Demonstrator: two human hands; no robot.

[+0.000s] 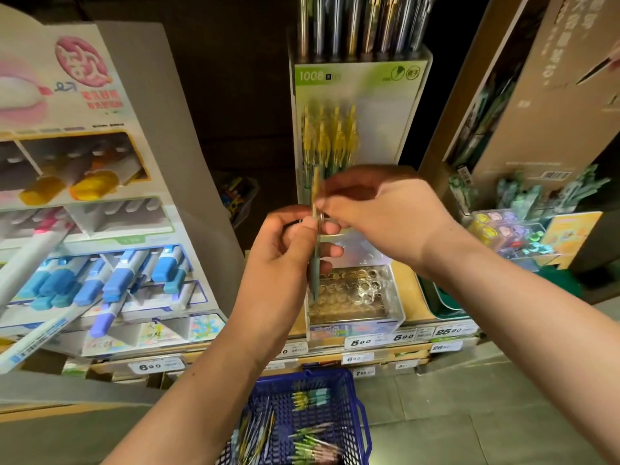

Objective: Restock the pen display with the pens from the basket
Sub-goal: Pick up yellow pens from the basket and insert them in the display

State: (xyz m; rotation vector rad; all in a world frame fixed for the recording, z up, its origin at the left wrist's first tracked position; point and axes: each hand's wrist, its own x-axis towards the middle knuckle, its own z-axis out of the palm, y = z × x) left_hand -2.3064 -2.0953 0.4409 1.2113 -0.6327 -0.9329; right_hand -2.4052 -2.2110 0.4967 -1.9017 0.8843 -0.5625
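One head camera looks forward and down — close on the shelf [369, 355] front.

Pen display [385, 297], centre: clear, glossy, smooth plastic with a perforated clear insert.
Pen [315, 270], centre: matt green barrel, translucent yellow plastic top.
Basket [339, 374], bottom centre: blue plastic lattice with a slight sheen.
Display stand [188, 129], left: smooth printed card with matt grey sides.
Box [543, 95], upper right: matt brown cardboard.
Shelf [407, 290], right of centre: smooth, pale, wood-look surface.
Floor [469, 414], lower right: matt grey tiles.
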